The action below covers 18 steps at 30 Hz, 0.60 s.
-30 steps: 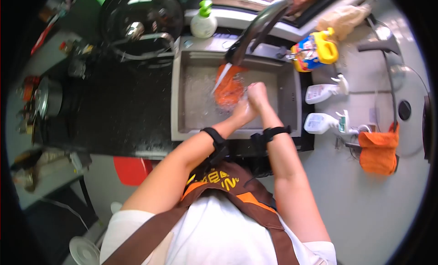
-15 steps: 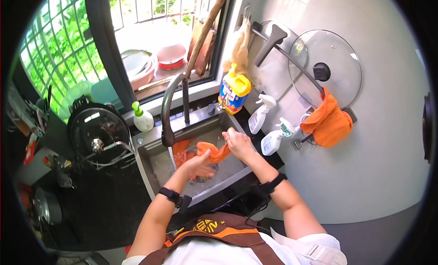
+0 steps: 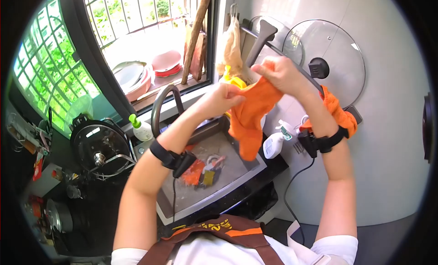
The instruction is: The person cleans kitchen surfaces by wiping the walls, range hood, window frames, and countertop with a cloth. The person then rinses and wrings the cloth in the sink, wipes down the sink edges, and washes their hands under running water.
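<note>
An orange cloth (image 3: 253, 116) hangs spread between my two hands, above the right side of the sink (image 3: 228, 185). My left hand (image 3: 222, 99) pinches its upper left corner. Higher up, my right hand (image 3: 279, 75) grips the upper right corner. The cloth's lower end dangles over the basin. Down in the sink lie an orange piece (image 3: 194, 172) and some other small items too jumbled to name. Behind the cloth, a yellow-capped bottle is mostly hidden. My left forearm covers part of the dark faucet (image 3: 160, 101).
A white spray bottle (image 3: 273, 145) stands right of the sink, a green-topped pump bottle (image 3: 140, 128) at its back left. A glass-lidded pot (image 3: 101, 146) sits at left. Glass lids (image 3: 342, 59) and another orange cloth (image 3: 340, 112) hang on the right wall.
Both hands have risen out of the sink. The bunched orange cloth is now lifted and stretched out between them. My right hand has moved up and to the right.
</note>
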Motion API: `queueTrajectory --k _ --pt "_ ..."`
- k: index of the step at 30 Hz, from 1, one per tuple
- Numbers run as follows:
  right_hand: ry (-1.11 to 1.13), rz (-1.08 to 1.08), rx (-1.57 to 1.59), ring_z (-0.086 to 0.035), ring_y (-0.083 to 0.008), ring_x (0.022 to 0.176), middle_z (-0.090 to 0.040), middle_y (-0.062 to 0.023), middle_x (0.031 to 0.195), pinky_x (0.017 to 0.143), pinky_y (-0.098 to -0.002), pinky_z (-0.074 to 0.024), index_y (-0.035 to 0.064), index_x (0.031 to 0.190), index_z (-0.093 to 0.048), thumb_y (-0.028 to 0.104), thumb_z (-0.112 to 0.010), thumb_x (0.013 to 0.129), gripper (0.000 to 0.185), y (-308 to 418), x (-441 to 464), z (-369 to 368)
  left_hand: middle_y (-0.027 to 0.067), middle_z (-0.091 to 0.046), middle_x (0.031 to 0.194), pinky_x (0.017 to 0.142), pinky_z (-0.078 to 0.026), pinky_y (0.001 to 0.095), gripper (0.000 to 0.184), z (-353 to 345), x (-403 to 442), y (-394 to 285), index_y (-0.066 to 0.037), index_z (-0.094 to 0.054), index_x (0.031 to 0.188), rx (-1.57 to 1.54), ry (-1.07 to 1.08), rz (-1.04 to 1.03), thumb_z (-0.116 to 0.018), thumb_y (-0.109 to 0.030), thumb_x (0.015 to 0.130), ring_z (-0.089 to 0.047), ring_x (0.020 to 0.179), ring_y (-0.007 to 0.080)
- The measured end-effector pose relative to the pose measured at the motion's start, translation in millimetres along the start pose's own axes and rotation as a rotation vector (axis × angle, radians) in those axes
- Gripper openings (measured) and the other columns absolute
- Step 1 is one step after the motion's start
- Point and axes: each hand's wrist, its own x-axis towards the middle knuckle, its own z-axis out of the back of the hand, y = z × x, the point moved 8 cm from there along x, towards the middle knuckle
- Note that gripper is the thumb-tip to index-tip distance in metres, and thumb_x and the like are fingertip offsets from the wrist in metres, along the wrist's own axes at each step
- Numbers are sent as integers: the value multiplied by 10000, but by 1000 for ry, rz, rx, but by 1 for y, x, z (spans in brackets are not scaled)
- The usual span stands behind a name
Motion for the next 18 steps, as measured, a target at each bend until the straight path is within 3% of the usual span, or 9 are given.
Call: queueTrajectory --k 2,3,5,9,11,12,15,16,18 --pt "60 -142 209 -534 -163 555 -571 -37 603 519 -312 -415 13 738 -621 473 -694 820 473 -30 7 20 4 -507 588 510 -413 279 167 27 12 -23 14 -626 867 222 -215 -272 -598 -151 872 -487 532 68" --pt "170 -246 399 -511 -79 612 -542 43 632 547 -268 -418 22 769 -643 367 -758 794 365 -37 7 24 -3 -531 622 527 -415 256 156 34 21 -23 -6 -615 922 160 -146 -145 -575 -155 897 -493 567 52" --pt "164 -218 420 -512 -75 628 -553 42 661 554 -254 -415 18 794 -650 318 -763 792 321 -41 8 39 2 -589 732 602 -449 234 170 55 34 -23 -52 -580 1051 46 -48 179 -558 -151 915 -546 677 49" --pt "159 -186 513 -497 -29 691 -578 28 803 576 -180 -394 61 1076 -598 232 -725 821 332 -50 12 81 44 -625 808 662 -509 220 298 88 64 -58 -68 -541 1159 -374 10 39 -567 -66 862 -616 745 101" --pt "61 -206 653 -488 -15 705 -562 43 836 598 -165 -393 136 1250 -486 159 -648 872 412 -52 11 93 8 -612 839 640 -492 220 192 94 77 -67 -66 -582 1032 -440 300 -33 -567 -28 844 -593 734 85" --pt "55 -199 650 -488 -15 705 -562 43 836 598 -165 -393 136 1250 -486 159 -648 872 412 -54 13 95 8 -612 839 640 -492 220 192 106 88 -67 -66 -582 1032 -433 298 -41 -567 -28 844 -593 734 85" --pt "-100 -143 712 -466 -11 670 -547 47 758 545 -157 -367 126 1144 -577 125 -583 909 235 -70 22 110 -14 -595 744 616 -449 210 112 149 133 -83 -38 -555 708 151 101 -246 -555 6 811 -536 689 60" --pt "-221 -21 366 -503 -51 678 -561 18 730 582 -202 -412 128 1089 -613 119 -555 907 192 -71 29 118 1 -617 688 607 -447 213 115 163 150 -86 -30 -624 708 264 5 -199 -559 7 796 -517 646 62" --pt "-433 213 -328 -577 -131 693 -588 -40 673 655 -293 -503 133 980 -686 107 -500 903 203 -56 32 121 28 -663 695 592 -473 228 179 169 182 -114 -37 -715 807 385 -235 -414 -539 -7 809 -556 609 75"
